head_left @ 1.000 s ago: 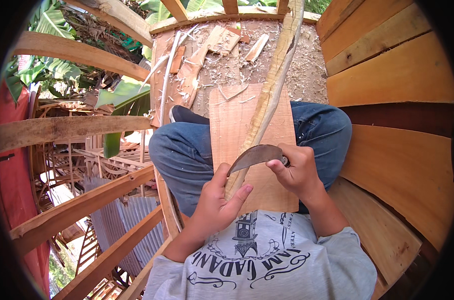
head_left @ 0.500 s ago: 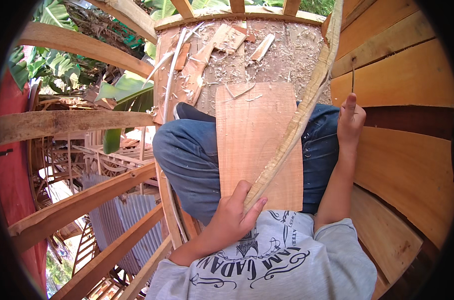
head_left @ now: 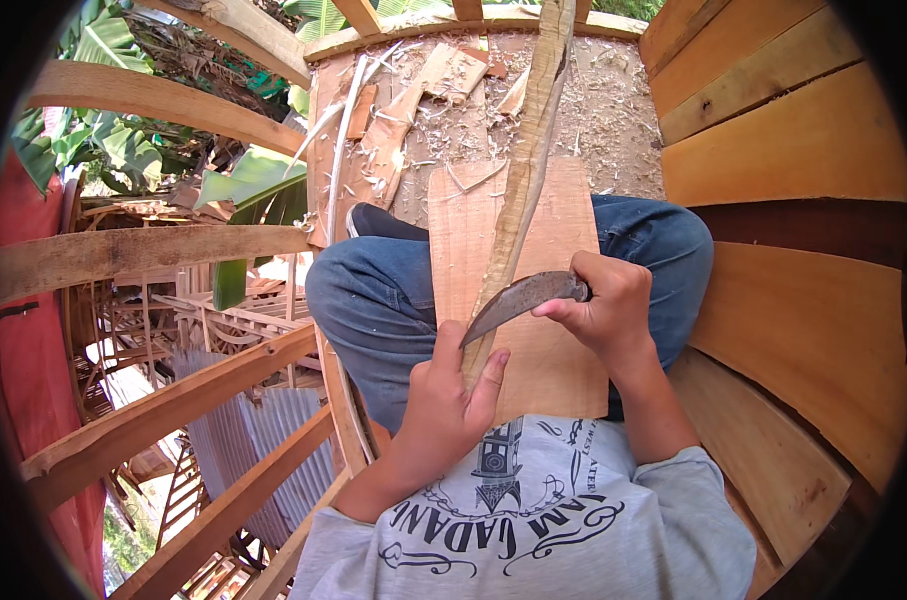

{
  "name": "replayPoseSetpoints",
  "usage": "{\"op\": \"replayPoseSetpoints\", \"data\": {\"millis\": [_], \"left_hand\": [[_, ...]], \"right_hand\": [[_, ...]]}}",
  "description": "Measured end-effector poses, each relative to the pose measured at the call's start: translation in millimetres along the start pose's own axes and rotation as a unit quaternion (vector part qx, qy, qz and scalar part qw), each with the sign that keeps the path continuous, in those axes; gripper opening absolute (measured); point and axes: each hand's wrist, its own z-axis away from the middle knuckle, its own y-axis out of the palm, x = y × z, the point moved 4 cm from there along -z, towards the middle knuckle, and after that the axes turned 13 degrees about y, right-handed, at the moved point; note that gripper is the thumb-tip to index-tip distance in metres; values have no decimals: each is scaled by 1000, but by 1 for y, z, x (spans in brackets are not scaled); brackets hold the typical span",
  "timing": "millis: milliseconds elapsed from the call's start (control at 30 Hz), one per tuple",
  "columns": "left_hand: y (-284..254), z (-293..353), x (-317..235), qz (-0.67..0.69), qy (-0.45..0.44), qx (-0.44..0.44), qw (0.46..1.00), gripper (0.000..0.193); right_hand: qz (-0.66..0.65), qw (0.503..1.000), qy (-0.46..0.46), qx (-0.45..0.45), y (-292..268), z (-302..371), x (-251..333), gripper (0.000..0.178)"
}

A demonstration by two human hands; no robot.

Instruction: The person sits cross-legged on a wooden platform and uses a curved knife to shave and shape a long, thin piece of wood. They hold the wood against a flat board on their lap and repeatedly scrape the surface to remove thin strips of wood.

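My left hand (head_left: pixel 456 385) is closed around the near end of a long, rough strip of wood (head_left: pixel 527 185), which runs away from me past the top of the view. In my right hand (head_left: pixel 610 305) is a knife with a curved, dark blade (head_left: pixel 524 298); its handle is mostly hidden by my fingers. The blade lies across the strip just beyond my left hand, its tip close to my left forefinger. Beneath both hands a flat wooden board (head_left: pixel 559 365) rests over my lap.
Shavings and wood offcuts (head_left: pixel 458 75) litter the plank floor (head_left: pixel 604 110) ahead. A plank wall (head_left: pixel 794 150) rises close on my right. On the left stand open wooden rails (head_left: pixel 154 250), with banana leaves (head_left: pixel 259 180) and corrugated metal sheets (head_left: pixel 289 440) beyond.
My right hand has come in from the right wall, bringing the knife blade onto the strip. The strip's far end has swung left and now points more straight ahead.
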Motion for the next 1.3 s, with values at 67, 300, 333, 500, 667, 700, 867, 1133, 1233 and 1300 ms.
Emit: {"op": "replayPoseSetpoints", "data": {"millis": [67,300,333,500,667,700,867,1133,1233,1300], "left_hand": [[5,2,-1,10,-18,18,1000,25],[19,11,3,57,-34,27,997,24],[19,10,2,57,-40,30,997,24],[18,24,2,43,-110,131,984,21],[17,36,14,62,-93,95,989,20],[11,31,20,55,-93,63,992,20],[-7,5,20,48,-70,-42,996,18],[2,4,-4,19,-12,-5,1000,23],[14,17,-3,57,-38,28,997,24],[22,29,-5,76,-56,64,993,24]], "right_hand": [[-11,999,12,-30,-1,-4,-11,70],[11,996,56,-70,0,-16,-40,73],[9,996,60,-67,-1,-17,-38,74],[-22,979,156,-132,-10,-38,-71,73],[-92,966,210,-119,-57,-58,-91,69],[-96,971,201,-85,-56,-53,-84,68],[-30,995,82,48,-10,3,3,64],[39,999,-2,-36,-7,-11,4,70],[20,996,39,-79,-15,-25,-14,72],[-41,976,166,-133,-23,-50,-60,72]]}}
